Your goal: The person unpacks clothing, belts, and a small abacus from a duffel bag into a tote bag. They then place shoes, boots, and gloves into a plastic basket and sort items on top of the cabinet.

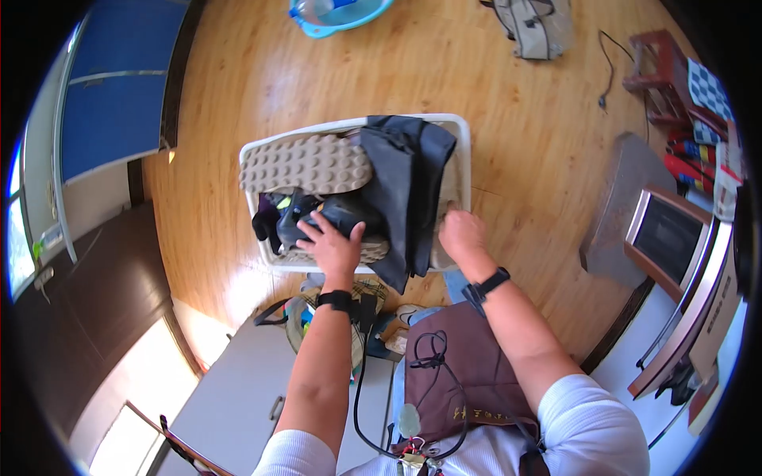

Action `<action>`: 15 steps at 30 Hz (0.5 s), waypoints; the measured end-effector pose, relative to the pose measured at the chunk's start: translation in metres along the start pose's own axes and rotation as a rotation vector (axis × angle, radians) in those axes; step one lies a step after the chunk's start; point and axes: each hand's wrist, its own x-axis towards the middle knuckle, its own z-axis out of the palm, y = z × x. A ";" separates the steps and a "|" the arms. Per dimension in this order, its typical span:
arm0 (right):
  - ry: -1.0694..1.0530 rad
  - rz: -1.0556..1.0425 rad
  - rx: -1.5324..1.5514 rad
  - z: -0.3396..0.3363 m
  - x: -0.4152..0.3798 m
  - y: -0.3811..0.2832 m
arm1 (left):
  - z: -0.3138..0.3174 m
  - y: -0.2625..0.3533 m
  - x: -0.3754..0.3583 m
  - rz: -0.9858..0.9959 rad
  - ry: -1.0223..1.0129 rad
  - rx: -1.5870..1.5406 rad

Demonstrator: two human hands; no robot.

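Observation:
A white bin (466, 159) on the wooden floor holds shoes and a dark folded bag. My left hand (332, 250) lies with its fingers spread on a black shoe (349, 214) in the bin. Above that shoe, a shoe with a knobbed beige sole (305, 165) lies sole up. The dark grey bag (405, 190) stretches across the bin's right part and over its near rim. My right hand (463, 236) is closed at the bin's right side, its fingertips by the inner wall; what it grips, if anything, is hidden.
A light blue basin (341, 24) with a bottle is at the top. A grey backpack (533, 28) lies at the top right. Along the right are a red stool (659, 71) and a framed panel (668, 238). A grey cabinet (238, 381) stands at lower left.

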 end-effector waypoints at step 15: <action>-0.047 -0.198 0.674 0.119 0.005 0.057 | -0.036 -0.011 -0.006 -0.001 0.021 -0.154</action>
